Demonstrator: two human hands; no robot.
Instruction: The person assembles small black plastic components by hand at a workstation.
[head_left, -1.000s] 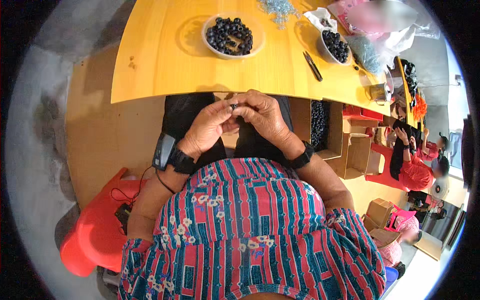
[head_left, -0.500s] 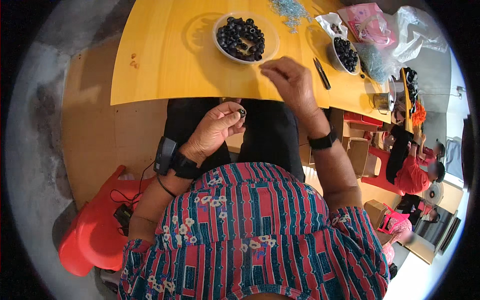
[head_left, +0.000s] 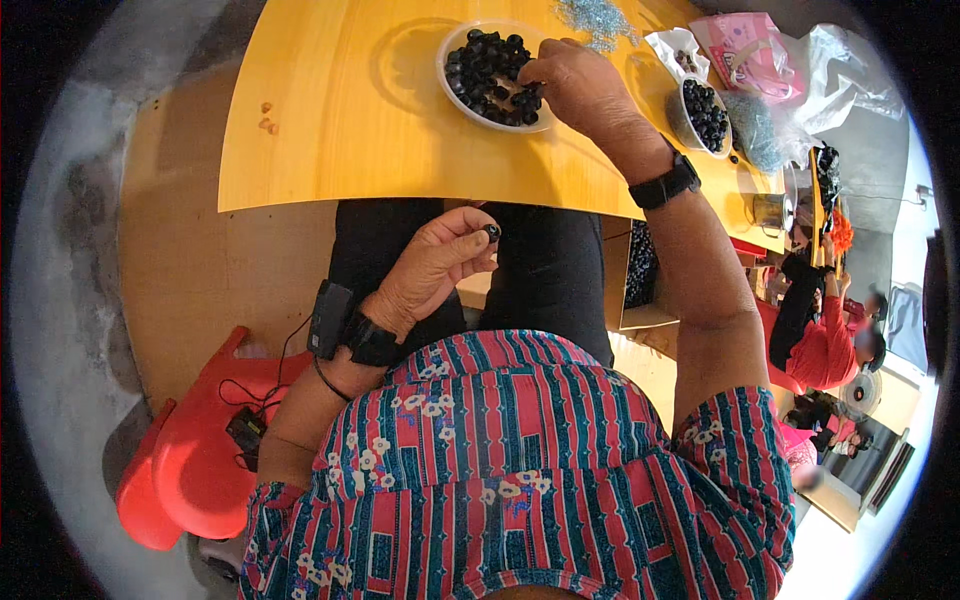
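My left hand (head_left: 430, 262) is above my lap, thumb and fingers pinched on a small round black part (head_left: 491, 232) with a hole in its end. On the yellow table, a clear plastic bowl (head_left: 447, 91) holds many black parts (head_left: 478, 66) of similar look. Over the bowl's right side is my right hand (head_left: 584, 92), its fingers curled together with the tips down at the parts. Whether anything is between those fingertips is hidden.
A second tub of black parts (head_left: 706, 115) stands at the right of the yellow table (head_left: 310, 110). Beyond lie small clear pieces (head_left: 597, 20), a pink bag (head_left: 745, 55) and clear plastic bags (head_left: 845, 80). A red chair (head_left: 205, 465) is at my left; people sit far right.
My right hand has moved up and forward from the table's near side to the bowl's right side. My left hand stays nearly in place with the black part. The forearm now covers the pens.
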